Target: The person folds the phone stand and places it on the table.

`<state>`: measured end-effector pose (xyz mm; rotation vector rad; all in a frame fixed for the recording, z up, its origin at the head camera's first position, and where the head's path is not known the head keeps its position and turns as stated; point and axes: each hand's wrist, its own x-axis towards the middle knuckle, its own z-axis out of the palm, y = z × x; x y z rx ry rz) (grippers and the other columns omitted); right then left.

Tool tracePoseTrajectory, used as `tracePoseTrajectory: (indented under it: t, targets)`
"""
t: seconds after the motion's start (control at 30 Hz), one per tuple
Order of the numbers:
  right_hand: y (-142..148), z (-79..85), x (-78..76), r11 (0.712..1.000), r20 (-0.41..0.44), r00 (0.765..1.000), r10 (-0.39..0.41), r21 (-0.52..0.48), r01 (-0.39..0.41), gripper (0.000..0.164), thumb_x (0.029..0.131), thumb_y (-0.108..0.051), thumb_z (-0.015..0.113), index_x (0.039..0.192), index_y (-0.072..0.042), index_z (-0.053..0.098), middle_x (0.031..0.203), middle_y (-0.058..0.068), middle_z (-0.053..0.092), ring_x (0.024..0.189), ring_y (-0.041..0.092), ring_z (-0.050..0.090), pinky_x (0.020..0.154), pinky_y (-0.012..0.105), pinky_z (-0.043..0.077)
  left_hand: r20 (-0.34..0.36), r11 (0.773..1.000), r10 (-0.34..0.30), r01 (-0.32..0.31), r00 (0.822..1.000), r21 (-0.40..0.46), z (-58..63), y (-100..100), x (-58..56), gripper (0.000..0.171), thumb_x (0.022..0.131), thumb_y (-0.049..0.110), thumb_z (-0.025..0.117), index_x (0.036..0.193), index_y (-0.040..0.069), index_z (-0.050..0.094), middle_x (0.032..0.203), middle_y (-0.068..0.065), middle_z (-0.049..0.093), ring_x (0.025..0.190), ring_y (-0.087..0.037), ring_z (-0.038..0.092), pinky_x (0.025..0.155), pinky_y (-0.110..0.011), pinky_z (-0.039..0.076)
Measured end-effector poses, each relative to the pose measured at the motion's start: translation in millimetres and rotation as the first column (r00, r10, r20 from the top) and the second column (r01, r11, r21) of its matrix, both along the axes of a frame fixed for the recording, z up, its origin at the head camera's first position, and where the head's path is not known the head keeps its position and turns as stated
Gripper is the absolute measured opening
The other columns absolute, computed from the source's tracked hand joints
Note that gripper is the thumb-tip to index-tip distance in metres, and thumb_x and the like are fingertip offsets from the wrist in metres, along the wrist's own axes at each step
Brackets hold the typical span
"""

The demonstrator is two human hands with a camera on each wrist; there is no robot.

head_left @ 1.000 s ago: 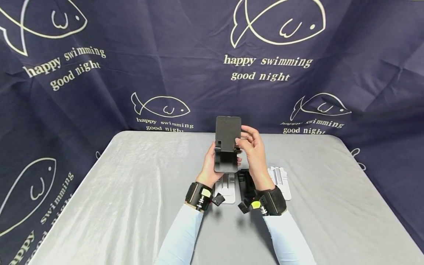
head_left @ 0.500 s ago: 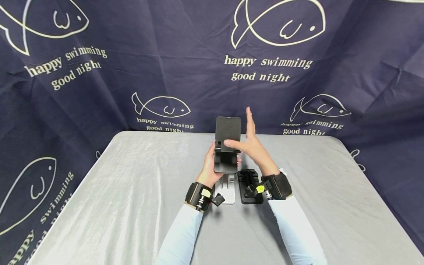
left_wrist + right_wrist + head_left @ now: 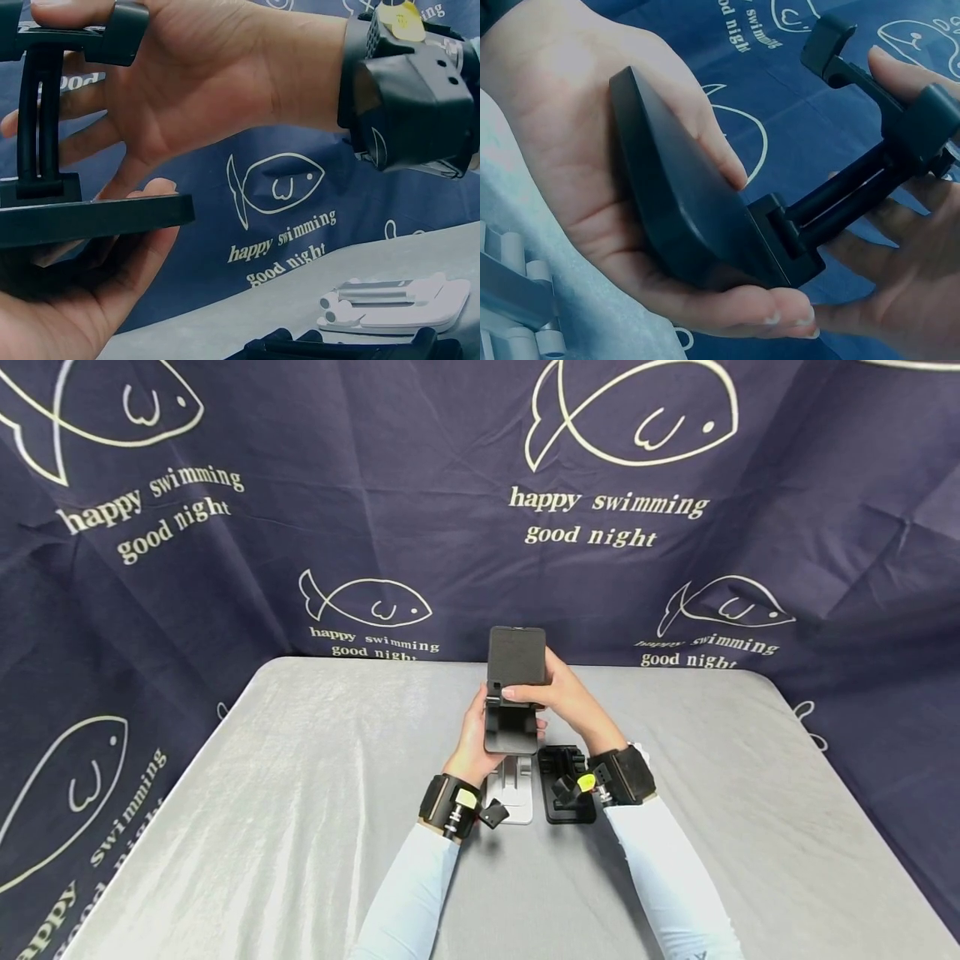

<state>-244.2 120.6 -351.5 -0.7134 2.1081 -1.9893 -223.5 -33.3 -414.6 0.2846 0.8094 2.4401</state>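
An unfolded black phone stand (image 3: 517, 656) is held up above the table. My left hand (image 3: 471, 733) cradles its thick base (image 3: 679, 210), fingers curled round the edge in the right wrist view. My right hand (image 3: 573, 702) is at the upper plate, its thumb lying across the lower part and its fingers behind. From the left wrist camera, that thumb is at the stand's lip and the fingers spread behind the slotted post (image 3: 41, 112). Below the hands lie a white phone stand (image 3: 512, 797) and a folded black phone stand (image 3: 568, 797).
Another white phone stand (image 3: 394, 304) lies folded on the table, mostly hidden behind the right wrist in the head view. A grey cloth covers the table (image 3: 322, 827). A dark blue curtain (image 3: 450, 510) with fish prints hangs behind it.
My right hand shifted from the plate's right edge, its fingers lifting up straight, then folding behind the plate while the thumb slid left along the lower part. The left hand stays put.
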Motion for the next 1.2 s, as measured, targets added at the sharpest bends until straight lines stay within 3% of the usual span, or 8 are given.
tracePoseTrajectory:
  t: [0.13, 0.77, 1.0, 1.2]
  targets:
    - [1.9, -0.5, -1.0, 0.998, 0.003, 0.999, -0.035, 0.056, 0.035, 0.065, 0.078, -0.008, 0.074, 0.137, -0.014, 0.047, 0.113, 0.011, 0.062, 0.098, 0.022, 0.062, 0.088, 0.035, 0.049, -0.015, 1.0, 0.002, -0.002, 1.0, 0.013, -1.1, 0.6, -0.6, 0.062, 0.1, 0.052, 0.006, 0.117, 0.016, 0.054, 0.105, -0.01, 0.066, 0.088, -0.026, 0.067, 0.081, -0.039, 0.053]
    - [-2.0, -1.7, -5.2, 0.989, -0.051, 0.991, -0.12, 0.085, 0.124, 0.061, 0.074, -0.006, 0.079, 0.129, -0.008, 0.054, 0.105, 0.009, 0.066, 0.089, 0.018, 0.065, 0.081, 0.031, 0.052, -0.054, 0.999, -0.01, 0.013, 0.998, 0.049, -1.2, 0.7, -0.2, 0.064, 0.101, 0.051, 0.011, 0.11, 0.015, 0.063, 0.103, -0.013, 0.066, 0.086, -0.026, 0.067, 0.08, -0.038, 0.053]
    - [-5.5, -2.2, -4.0, 0.973, -0.074, 0.976, -0.203, 0.095, 0.21, 0.056, 0.073, -0.008, 0.081, 0.124, -0.009, 0.058, 0.1, 0.011, 0.067, 0.085, 0.018, 0.065, 0.073, 0.031, 0.053, -0.062, 0.999, -0.017, 0.02, 0.998, 0.048, 1.4, 2.3, 0.3, 0.065, 0.101, 0.051, 0.011, 0.106, 0.015, 0.065, 0.099, -0.011, 0.068, 0.083, -0.025, 0.068, 0.078, -0.037, 0.055]
    - [-9.1, -4.2, -5.8, 0.943, -0.116, 0.948, -0.296, 0.122, 0.309, 0.051, 0.073, -0.01, 0.082, 0.119, -0.009, 0.062, 0.101, 0.015, 0.067, 0.084, 0.02, 0.063, 0.073, 0.033, 0.052, -0.072, 0.999, -0.025, 0.027, 0.997, 0.032, 1.5, 3.5, 1.4, 0.067, 0.101, 0.05, 0.008, 0.107, 0.015, 0.065, 0.098, -0.009, 0.069, 0.081, -0.025, 0.067, 0.076, -0.037, 0.054]
